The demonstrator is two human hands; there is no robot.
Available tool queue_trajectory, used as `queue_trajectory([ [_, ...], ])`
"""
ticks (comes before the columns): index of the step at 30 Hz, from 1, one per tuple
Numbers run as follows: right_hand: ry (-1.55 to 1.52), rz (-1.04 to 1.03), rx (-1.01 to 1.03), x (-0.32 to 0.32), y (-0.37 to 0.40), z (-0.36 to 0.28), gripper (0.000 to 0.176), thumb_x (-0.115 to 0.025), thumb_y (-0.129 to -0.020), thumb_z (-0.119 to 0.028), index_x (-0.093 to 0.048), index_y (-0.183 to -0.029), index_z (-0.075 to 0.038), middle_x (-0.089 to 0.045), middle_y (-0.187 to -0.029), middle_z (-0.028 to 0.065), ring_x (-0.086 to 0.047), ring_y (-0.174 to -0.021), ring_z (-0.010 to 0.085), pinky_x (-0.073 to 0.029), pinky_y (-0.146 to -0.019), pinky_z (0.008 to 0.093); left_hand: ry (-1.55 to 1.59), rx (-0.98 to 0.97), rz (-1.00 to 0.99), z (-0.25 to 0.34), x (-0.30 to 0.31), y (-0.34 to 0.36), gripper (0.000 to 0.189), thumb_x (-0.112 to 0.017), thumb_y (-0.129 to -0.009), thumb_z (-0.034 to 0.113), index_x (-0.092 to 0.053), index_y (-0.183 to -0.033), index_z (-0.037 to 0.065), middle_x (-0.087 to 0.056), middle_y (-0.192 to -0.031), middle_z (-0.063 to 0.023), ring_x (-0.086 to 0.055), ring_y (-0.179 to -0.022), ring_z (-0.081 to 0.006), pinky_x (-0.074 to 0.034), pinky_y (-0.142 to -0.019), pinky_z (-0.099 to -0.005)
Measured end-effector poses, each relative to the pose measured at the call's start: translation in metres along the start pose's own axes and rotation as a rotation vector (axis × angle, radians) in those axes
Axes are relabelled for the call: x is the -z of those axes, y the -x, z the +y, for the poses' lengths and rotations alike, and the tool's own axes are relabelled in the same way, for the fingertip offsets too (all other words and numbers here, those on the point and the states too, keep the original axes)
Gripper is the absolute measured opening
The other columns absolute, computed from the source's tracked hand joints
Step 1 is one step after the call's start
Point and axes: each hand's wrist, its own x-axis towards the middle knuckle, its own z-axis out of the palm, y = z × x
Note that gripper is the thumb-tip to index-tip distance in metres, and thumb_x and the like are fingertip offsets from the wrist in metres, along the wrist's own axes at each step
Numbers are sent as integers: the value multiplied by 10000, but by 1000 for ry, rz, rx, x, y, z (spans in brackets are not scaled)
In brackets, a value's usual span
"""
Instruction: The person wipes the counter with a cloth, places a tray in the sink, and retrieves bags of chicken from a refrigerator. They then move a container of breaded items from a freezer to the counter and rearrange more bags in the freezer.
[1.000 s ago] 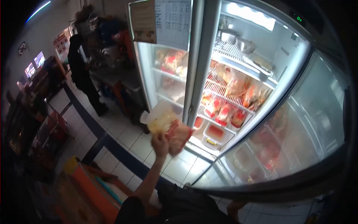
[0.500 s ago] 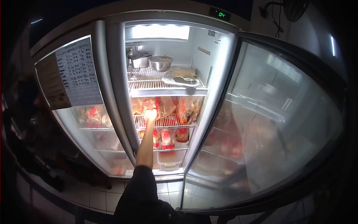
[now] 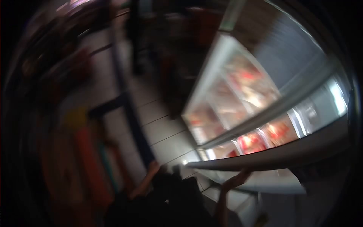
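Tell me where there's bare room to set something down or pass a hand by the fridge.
Blurred view. Bare pale floor tiles lie between the dark floor stripe and the fridge. Its shelves look packed with red packets. The right hand is at the door edge; left of the stripe an orange shape crowds in.

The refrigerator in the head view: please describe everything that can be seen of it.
The refrigerator is a display unit with a pale frame and glass fronts, lit inside. The picture is blurred and tilted, so it runs diagonally at the right. Behind the glass lie red and white packages on shelves; details cannot be read. Its door shows as a grey band below, seemingly open. The right hand appears to touch the door's edge.
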Motion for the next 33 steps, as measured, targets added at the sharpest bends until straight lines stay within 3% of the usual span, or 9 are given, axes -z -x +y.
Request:
queue_trajectory([
  [3, -311, -152, 309, -64, -148, 39, 252, -447, -895, -199, -586, -910, 11, -554, -912, 94, -525, -869, 224, -426, -791, 344, 718, 26, 257, 30, -16, -14, 220, -547, -894, 258, -619, -915, 51, -618, -786, -80, -586, -650, -163, -501, -608, -301],
  [9, -495, -387, 286, -191, -276, 56, 295, -400, -885, -172, -533, -1052, 32, -564, -1076, 126, -556, -957, 207, -474, -789, 314, 1068, 167, 509, 57, -38, 120, 275, -513, -914, 296, -597, -1012, 53, -618, -784, -46, -567, -583, -98, -453, -497, -235],
  [16, -678, -1341, 471, -296, -117, 111, 379, -287, -938, -126, -384, -1272, 25, -508, -1188, 137, -521, -1064, 204, -455, -837, 290, 1672, 319, 1033, 16, -76, 330, 557, -490, -862, 551, -517, -1160, 81, -594, -1008, -91, -611, -807, -214, -542, -686, -363],
  [20, -889, -2120, -279, -160, 115, 75, 351, -442, -928, -327, -547, -1102, -42, -602, -972, 92, -612, -816, 173, -489, -643, 282, 1893, 239, 1294, -24, -13, 358, 653, -495, -854, 556, -464, -1186, -5, -557, -1083, -181, -601, -877, -295, -548, -750, -445],
  [23, -765, -2101, 226, -28, 144, 3, 251, -483, -915, -253, -565, -998, -31, -587, -900, 77, -598, -690, 149, -491, -618, 279, 2006, -209, 1084, -150, -8, 283, 657, -458, -894, 495, -397, -1226, -69, -517, -1133, -221, -571, -981, -337, -522, -836, -483],
  [26, -994, -1927, 301, 55, 197, 13, 176, -483, -904, -188, -566, -912, -32, -503, -759, 37, -512, -598, 112, -436, -518, 261, 1583, -141, 1347, -56, -13, 296, 421, -432, -918, 370, -518, -1058, -18, -585, -974, -159, -587, -794, -256, -503, -763, -403],
  [28, -767, -1933, 66, 26, 229, 60, 238, -444, -930, -212, -461, -1061, -14, -480, -890, 57, -473, -731, 138, -430, -569, 265, 1463, 134, 1397, -31, -40, 279, 378, -416, -928, 375, -597, -910, 44, -631, -719, -80, -585, -571, -199, -487, -597, -366],
  [30, -778, -1781, 769, 0, 280, 141, 435, -388, -960, -248, -364, -1298, 24, -427, -1278, 212, -433, -1162, 311, -374, -948, 353, 1712, 115, 1518, -16, -68, 347, 417, -471, -911, 359, -559, -1028, -32, -647, -806, -156, -655, -659, -234, -564, -634, -349],
  [33, -597, -2361, 827, 77, 302, 155, 411, -397, -949, -244, -375, -1265, 18, -432, -1241, 203, -437, -1128, 305, -377, -922, 353, 1742, 58, 1609, 10, -130, 469, 389, -562, -870, 331, -575, -1018, -29, -647, -782, -162, -647, -578, -225, -560, -530, -334],
])
